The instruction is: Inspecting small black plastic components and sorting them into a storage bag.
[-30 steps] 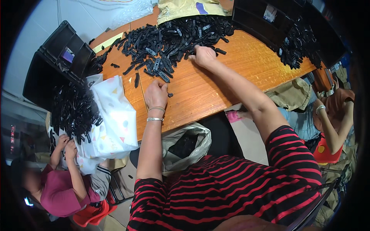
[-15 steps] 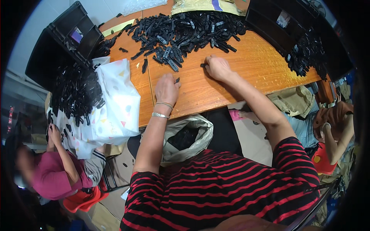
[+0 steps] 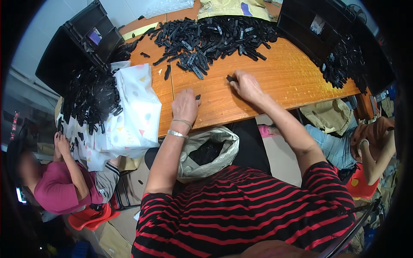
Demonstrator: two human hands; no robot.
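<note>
My left hand (image 3: 185,105) is closed near the table's front edge, with a small black plastic piece (image 3: 198,97) poking out at its right side. Farther right, my right hand (image 3: 248,86) pinches the end of another black plastic piece (image 3: 231,79) just above the wooden table (image 3: 215,96). Beyond both hands lies a large heap of narrow black plastic pieces (image 3: 215,38). One loose piece (image 3: 167,72) rests apart from it, toward the left. An open pale woven sack (image 3: 230,148) sits in my lap, below the table edge, with dark contents.
Black crates with spilled black pieces lie tipped at the left (image 3: 92,38) and right (image 3: 316,26). A patterned white sheet (image 3: 137,107) covers the left side. One co-worker (image 3: 64,185) sits at the left, another (image 3: 374,142) at the right. A paper sack (image 3: 234,8) stands behind the heap.
My right hand has come slightly nearer, and more of its black piece shows. My left hand has shifted a little toward the table's front edge. The whole view has moved slightly.
</note>
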